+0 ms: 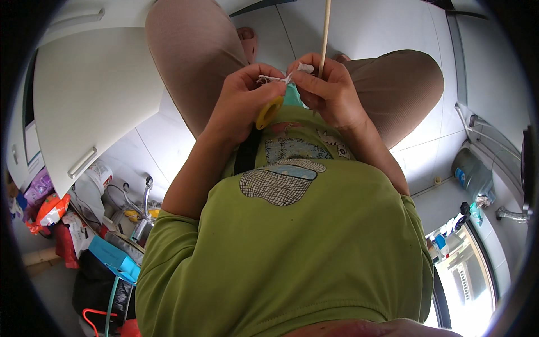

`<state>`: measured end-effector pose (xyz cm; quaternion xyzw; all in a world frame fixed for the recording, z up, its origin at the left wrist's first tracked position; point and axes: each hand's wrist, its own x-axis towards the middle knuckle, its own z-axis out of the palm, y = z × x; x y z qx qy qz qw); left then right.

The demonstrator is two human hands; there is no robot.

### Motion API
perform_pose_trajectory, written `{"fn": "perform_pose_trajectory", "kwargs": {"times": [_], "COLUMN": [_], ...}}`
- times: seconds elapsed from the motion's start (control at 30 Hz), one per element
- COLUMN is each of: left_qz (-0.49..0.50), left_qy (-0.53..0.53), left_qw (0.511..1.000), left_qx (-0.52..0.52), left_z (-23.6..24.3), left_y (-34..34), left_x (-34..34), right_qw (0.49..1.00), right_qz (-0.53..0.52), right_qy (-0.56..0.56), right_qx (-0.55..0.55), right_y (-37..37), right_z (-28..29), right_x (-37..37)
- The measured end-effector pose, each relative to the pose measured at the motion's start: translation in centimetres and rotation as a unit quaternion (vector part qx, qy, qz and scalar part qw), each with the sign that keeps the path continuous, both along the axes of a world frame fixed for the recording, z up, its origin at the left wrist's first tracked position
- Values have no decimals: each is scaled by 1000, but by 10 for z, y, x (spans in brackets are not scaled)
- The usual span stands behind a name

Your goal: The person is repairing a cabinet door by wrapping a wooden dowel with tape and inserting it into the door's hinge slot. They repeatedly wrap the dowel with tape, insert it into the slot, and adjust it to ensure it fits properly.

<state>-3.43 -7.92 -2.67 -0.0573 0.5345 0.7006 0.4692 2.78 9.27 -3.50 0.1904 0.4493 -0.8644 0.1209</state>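
Note:
My left hand [241, 98] and my right hand [331, 92] meet in front of my lap, both pinching thin white string [287, 80]. Loose strands stick out over the left fingers, and a crumpled white end [305, 68] shows at the right fingers. A slim wooden stick [325, 33] runs upward from the right hand, tucked against its fingers. Just under the left hand is a yellow ring-shaped piece [269, 113]; its link to the string is hidden. Something teal [292, 96] shows below the pinched fingers, partly covered.
A white cabinet door [95, 101] stands open on the left. Below it are bagged items, a blue box [114, 257] and a metal faucet [147, 194]. To the right stand a clear water bottle [473, 176] and a bright window [465, 281]. Pale tiles cover the floor [154, 146].

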Motion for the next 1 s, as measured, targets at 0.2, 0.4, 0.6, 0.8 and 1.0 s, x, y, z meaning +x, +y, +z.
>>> {"fn": "perform_pose_trajectory", "kwargs": {"times": [0.2,0.4,0.6,0.8,1.0], "left_qz": [-2,9,-12,-121,-96], "left_qy": [-5,-33,-37,29,-41], "left_qw": [1000,998,998,991,987], "left_qx": [-11,61,45,53,122], "left_z": [2,-11,-12,13,8], "left_y": [2,-2,-6,-4,-14], "left_x": [-3,0,2,3,12], "right_qw": [999,898,770,900,987], "right_qz": [-15,-33,-13,-61,-96], "right_qy": [-9,177,220,99,-21], "right_qx": [41,402,599,420,130], "right_y": [0,-10,-16,0,14], "right_z": [-1,-7,-9,-33,-11], "right_x": [-1,-2,-4,4,-3]}}
